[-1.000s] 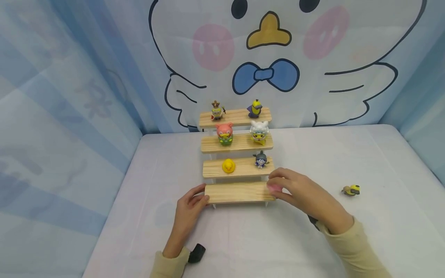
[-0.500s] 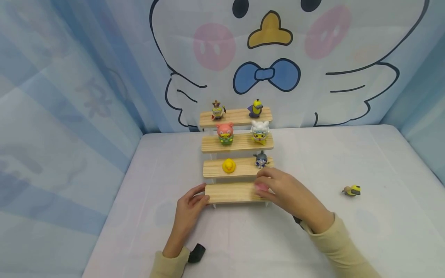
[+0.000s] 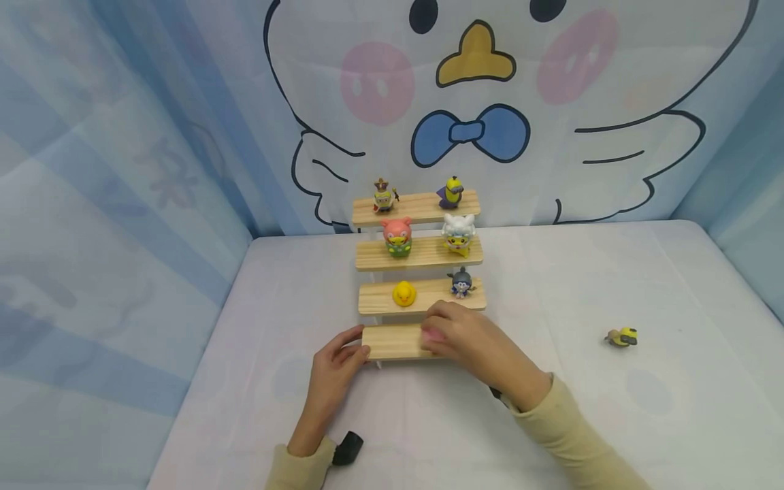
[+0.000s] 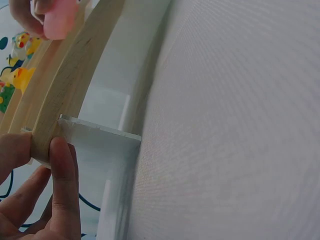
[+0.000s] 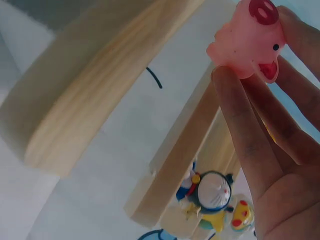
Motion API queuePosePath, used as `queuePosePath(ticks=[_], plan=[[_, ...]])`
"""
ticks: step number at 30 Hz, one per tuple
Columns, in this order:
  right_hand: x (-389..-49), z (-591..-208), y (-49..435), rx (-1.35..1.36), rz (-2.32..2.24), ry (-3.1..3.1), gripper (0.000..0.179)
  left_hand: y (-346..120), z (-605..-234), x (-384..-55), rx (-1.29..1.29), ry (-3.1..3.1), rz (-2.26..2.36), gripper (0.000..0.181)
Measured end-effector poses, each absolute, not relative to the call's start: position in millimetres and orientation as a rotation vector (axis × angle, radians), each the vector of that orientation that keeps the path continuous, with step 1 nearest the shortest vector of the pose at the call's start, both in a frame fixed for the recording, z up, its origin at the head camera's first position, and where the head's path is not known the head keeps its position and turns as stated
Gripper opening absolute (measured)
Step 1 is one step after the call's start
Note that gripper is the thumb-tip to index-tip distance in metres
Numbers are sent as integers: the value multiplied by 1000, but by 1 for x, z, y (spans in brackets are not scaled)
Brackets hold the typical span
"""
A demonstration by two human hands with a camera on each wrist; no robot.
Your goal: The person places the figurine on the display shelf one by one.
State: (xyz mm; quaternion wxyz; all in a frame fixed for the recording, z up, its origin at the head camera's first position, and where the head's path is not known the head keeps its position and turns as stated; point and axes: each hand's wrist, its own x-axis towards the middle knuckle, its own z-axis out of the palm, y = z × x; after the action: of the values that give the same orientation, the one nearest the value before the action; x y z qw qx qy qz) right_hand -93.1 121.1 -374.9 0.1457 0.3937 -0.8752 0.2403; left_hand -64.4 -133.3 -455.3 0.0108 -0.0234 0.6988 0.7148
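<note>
My right hand (image 3: pixel 478 344) pinches a small pink toy pig (image 5: pixel 250 42) between thumb and fingertips. The right wrist view shows its red snout and mouth. In the head view the pig is over the middle of the lowest wooden shelf (image 3: pixel 392 341); whether it touches the board I cannot tell. At that shelf's left end, my left hand (image 3: pixel 333 364) grips the board between thumb and fingers, as the left wrist view confirms. One tier up sit a yellow rubber duck (image 3: pixel 404 293) and a grey-helmeted figurine (image 3: pixel 461 283).
Higher tiers bear a pink-hooded figurine (image 3: pixel 398 237), a white-hooded one (image 3: pixel 458 235), a crowned figurine (image 3: pixel 382 197) and a caped yellow one (image 3: pixel 450 193). Off to the right, a small yellow-and-grey figurine (image 3: pixel 623 337) lies on the white tablecloth (image 3: pixel 661 408). A printed curtain (image 3: pixel 306 61) hangs behind.
My right hand has moved left with the pink toy pig, from the lowest shelf's right end to about its middle. The left hand has kept its grip in place.
</note>
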Motion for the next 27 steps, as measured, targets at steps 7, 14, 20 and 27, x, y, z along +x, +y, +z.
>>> queuePosePath(ticks=[7,14,20,27], plan=[[-93,-378,108,1120,703,-2563,12,-132,-455,-64,-63,2175,2240,44],[-93,-382,100,1113,651,-2618,12,-131,-454,-64,-48,2163,2257,44],[-93,-385,97,1108,554,-2618,10,-131,-454,-64,-39,2161,2259,44],[-94,-386,96,1109,509,-2605,13,-131,-455,-65,-48,2163,2257,44]])
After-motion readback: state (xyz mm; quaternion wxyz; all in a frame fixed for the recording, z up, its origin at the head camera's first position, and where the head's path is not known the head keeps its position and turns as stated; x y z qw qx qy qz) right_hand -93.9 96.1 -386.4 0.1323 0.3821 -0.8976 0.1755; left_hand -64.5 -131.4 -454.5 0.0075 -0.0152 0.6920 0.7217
